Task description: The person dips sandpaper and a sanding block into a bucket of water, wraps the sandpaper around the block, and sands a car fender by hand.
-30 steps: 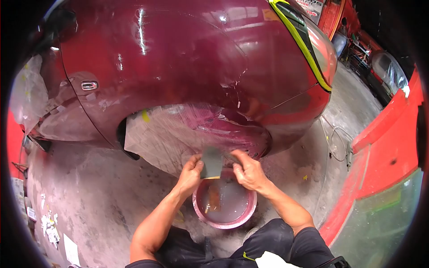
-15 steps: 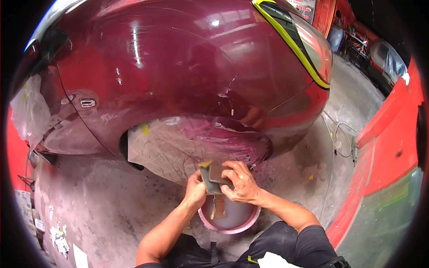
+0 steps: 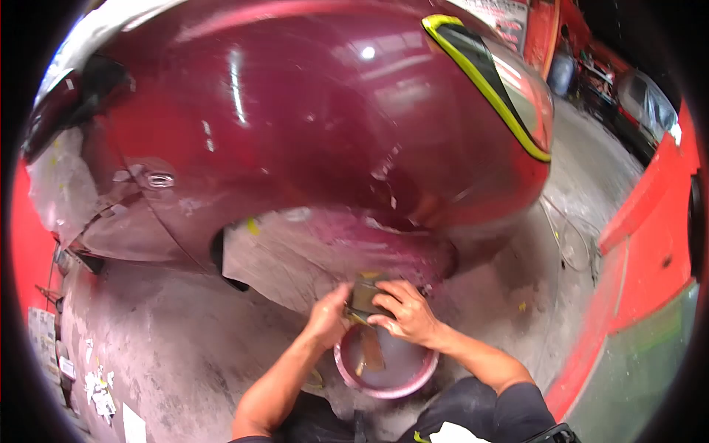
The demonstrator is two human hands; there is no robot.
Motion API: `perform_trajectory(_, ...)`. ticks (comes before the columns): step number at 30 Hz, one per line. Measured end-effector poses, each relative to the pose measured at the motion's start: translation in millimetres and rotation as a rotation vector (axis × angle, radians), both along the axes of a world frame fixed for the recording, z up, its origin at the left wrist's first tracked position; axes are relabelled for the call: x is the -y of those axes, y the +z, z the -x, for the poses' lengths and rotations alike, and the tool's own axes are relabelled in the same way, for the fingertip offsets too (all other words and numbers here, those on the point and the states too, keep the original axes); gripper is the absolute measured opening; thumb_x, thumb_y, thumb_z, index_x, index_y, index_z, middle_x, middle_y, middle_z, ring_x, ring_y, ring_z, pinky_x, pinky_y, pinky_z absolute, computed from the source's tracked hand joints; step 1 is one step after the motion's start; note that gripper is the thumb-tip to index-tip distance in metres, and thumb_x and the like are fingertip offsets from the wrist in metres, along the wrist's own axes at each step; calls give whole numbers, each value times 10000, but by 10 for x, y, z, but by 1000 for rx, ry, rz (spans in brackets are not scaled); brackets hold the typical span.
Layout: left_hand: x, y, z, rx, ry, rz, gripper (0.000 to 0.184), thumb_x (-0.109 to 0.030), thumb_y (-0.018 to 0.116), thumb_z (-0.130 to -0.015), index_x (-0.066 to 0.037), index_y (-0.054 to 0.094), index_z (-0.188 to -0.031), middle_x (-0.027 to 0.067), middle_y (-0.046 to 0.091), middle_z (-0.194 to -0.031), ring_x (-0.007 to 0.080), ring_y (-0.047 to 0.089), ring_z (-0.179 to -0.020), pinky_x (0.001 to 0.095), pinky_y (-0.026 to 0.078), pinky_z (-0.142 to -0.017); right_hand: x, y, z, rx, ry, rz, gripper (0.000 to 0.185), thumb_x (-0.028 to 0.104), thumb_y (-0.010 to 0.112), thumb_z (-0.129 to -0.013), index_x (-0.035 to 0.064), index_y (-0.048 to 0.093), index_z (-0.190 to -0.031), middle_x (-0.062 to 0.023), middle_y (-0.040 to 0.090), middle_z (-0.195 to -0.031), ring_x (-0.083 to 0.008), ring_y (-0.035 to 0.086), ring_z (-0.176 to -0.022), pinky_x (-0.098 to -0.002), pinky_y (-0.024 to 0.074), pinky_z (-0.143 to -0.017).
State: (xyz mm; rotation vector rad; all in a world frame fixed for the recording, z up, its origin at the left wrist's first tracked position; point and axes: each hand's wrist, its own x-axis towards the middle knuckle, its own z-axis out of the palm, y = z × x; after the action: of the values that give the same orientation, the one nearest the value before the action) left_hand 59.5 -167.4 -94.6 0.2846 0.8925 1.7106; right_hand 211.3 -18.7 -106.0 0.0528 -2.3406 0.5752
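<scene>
Rectangular block [image 3: 365,298] has shifted over the thin sheet [image 3: 360,319], both hands [image 3: 327,317] [image 3: 415,317] grasping them.

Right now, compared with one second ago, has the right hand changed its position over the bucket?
Yes. Judged against the bucket, the right hand has moved leftward in the view, closer to the left hand.
</scene>
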Motion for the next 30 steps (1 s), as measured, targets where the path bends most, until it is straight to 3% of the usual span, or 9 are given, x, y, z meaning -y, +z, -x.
perform_trajectory(3, -20, -120, -19, -394, -2, 87, 518, -201, 591, -1039, 1, 418, -1484, 117, 601, -1332, 225, 606, -1177, 399, 531, -992, -24, -143, 36, 41, 17, -9, 410, 284, 856, -774, 55, 665, -1056, -181, 615, -1259, -385, 606, -1106, -457, 528, -922)
perform_trajectory(7, -92, -392, -21, -972, -23, 235, 494, -103, 492, -1005, 45, 441, -1473, 194, 589, -1390, 270, 569, -1270, 373, 439, -1089, -40, -165, 25, 210, -1, -118, 607, 469, 873, -741, 1, 646, -1054, -383, 375, -1474, -525, 487, -1279, -512, 460, -1057)
perform_trajectory(9, -165, -622, -74, -1002, -11, 270, 474, -77, 480, -970, 27, 493, -1432, 191, 644, -1298, 280, 596, -1224, 371, 458, -1048, 14, -241, 68, 472, 128, 228, 790, 594, 902, -648, -36, 581, -999, -460, 230, -1514, -573, 384, -1358, -538, 395, -1114)
perform_trajectory(16, -155, -714, -67, -976, -61, 471, 355, -165, 475, -965, -10, 585, -1265, 200, 695, -1089, 275, 675, -1001, 390, 529, -853, 7, -533, 97, 559, 98, 85, 519, 382, 803, -802, -18, 580, -1048, -249, 603, -1131, -431, 570, -1138, -505, 462, -956)
perform_trajectory(20, -257, -952, 77, -697, -105, 411, 369, -213, 462, -973, -18, 590, -1259, 182, 697, -985, 248, 673, -910, 370, 534, -787, -117, -371, 31, 653, 251, 147, 419, 269, 623, -905, 8, 586, -1231, -271, 674, -1130, -461, 647, -1051, -518, 505, -920)
perform_trajectory(23, -461, -1452, 366, -1604, -134, 567, 485, -368, 488, -990, 9, 591, -1276, 269, 715, -1071, 390, 705, -996, 504, 543, -859, -120, -934, 5, 1227, 26, 28, 427, 271, 533, -920, 1, 620, -1239, -284, 685, -1154, -470, 656, -1075, -503, 527, -932)
perform_trajectory(24, -448, -940, 329, -1651, -469, 567, 517, -394, 545, -970, -1, 588, -1303, 294, 683, -1164, 439, 662, -1096, 548, 511, -936, -120, -1155, -35, 1318, 103, -114, 439, 268, 501, -919, -1, 636, -1238, -285, 691, -1142, -472, 661, -1070, -511, 531, -938)
perform_trajectory(27, -746, -995, 298, -1853, -729, 322, 539, -408, 592, -947, -10, 584, -1310, 273, 685, -1184, 421, 656, -1122, 523, 507, -961, -99, -1688, -163, 1467, 257, -468, 390, 299, 507, -912, 10, 702, -1088, -256, 722, -1051, -484, 673, -1030, -588, 514, -918)
perform_trajectory(30, -982, -1322, 291, -1807, -721, 171, 569, -439, 629, -931, -26, 587, -1320, 241, 665, -1245, 411, 624, -1183, 525, 496, -980, -116, -1883, -138, 1587, 317, -390, 401, 319, 562, -905, 17, 682, -1138, -261, 714, -1087, -471, 672, -1049, -577, 516, -922)
